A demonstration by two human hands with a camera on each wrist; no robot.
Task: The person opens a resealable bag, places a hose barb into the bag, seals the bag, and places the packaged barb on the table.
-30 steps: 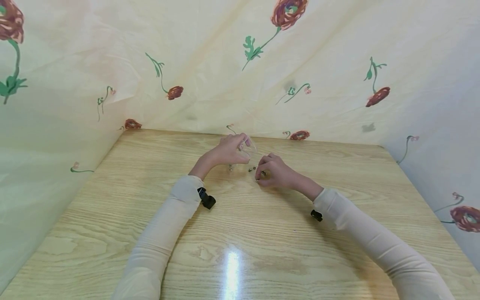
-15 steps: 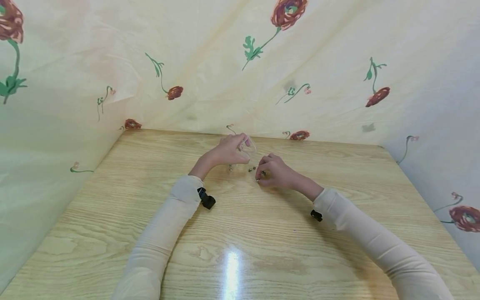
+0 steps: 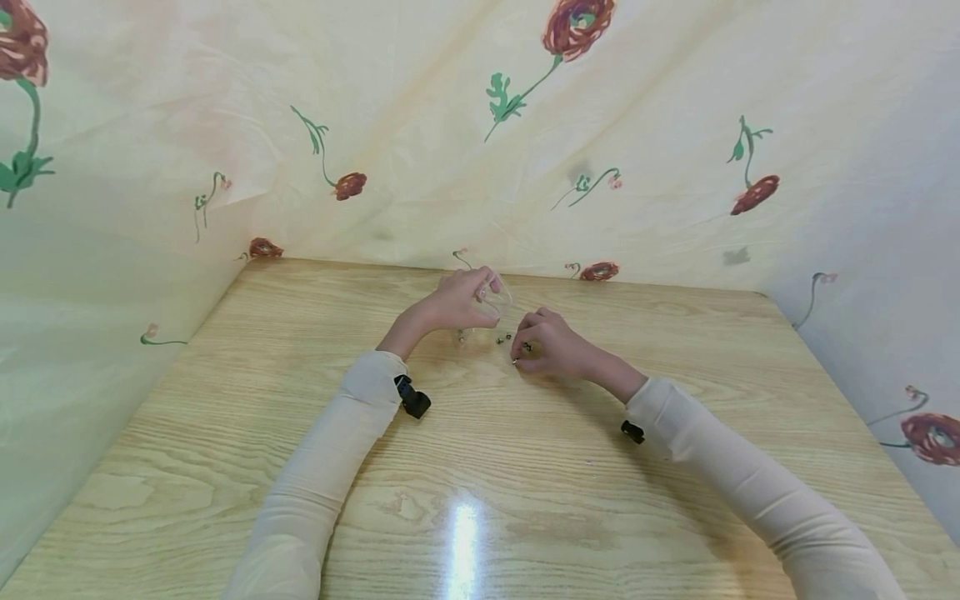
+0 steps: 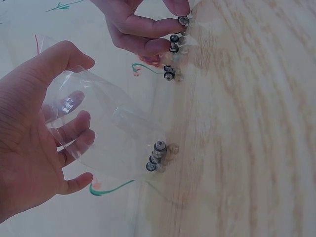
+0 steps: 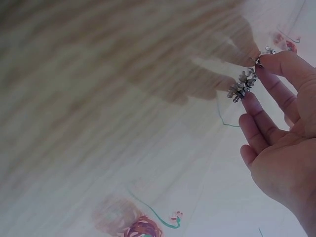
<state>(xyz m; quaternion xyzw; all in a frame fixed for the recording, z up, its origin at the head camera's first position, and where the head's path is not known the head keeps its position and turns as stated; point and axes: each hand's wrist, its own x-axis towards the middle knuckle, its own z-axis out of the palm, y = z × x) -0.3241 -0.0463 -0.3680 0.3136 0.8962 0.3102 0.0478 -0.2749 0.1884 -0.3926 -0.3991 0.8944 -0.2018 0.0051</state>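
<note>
My left hand [image 3: 456, 302] holds a clear plastic zip bag [image 4: 106, 111] with a red line along its edge; thumb and fingers curl about its upper part. At the bag's lower end show several small metal pieces [image 4: 156, 155] with dark rings, screw-like in shape. To the right, my right hand [image 3: 553, 343] pinches one such metal piece [image 5: 257, 61] between thumb and index finger, low over the table. More loose metal pieces [image 5: 242, 86] stand close by its other fingertips. In the head view the right hand partly hides them.
The pale wood-grain table [image 3: 450, 450] reaches back to a flower-printed cloth [image 3: 420, 167], which also hangs at both sides. A black wrist camera [image 3: 413, 397] sits at the left cuff, another black device [image 3: 633, 431] at the right cuff.
</note>
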